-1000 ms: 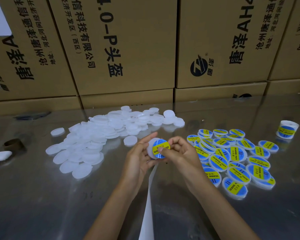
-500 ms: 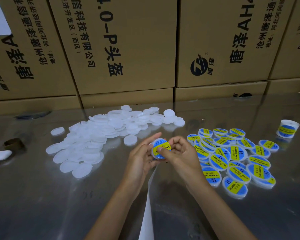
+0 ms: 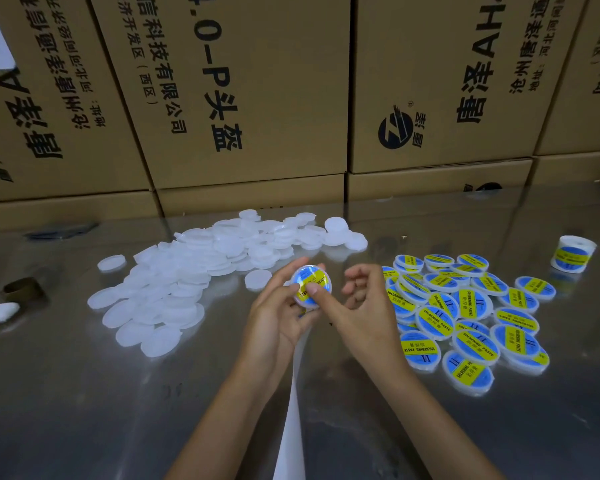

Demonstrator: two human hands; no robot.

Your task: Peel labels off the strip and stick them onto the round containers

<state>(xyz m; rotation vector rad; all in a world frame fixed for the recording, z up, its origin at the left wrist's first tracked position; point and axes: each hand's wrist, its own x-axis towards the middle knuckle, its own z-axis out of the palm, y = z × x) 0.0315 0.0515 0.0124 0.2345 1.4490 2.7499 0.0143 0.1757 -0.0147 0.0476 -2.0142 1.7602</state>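
left hand (image 3: pixel 274 317) around labelled container (image 3: pixel 310 285), right thumb (image 3: pixel 321 295) atop

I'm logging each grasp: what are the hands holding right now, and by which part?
The left hand grips one labelled container by its rim; the right hand presses its thumb on the label face.

The held container (image 3: pixel 310 287) is translucent white with a blue label crossed by a yellow band in dark print. The labelled pile (image 3: pixel 465 313) repeats that blue and yellow. The unlabelled containers (image 3: pixel 187 282) are plain milky white. The backing strip (image 3: pixel 291 427) is white, the bench (image 3: pixel 84 410) glossy grey, and the cartons (image 3: pixel 257 98) brown with black characters.
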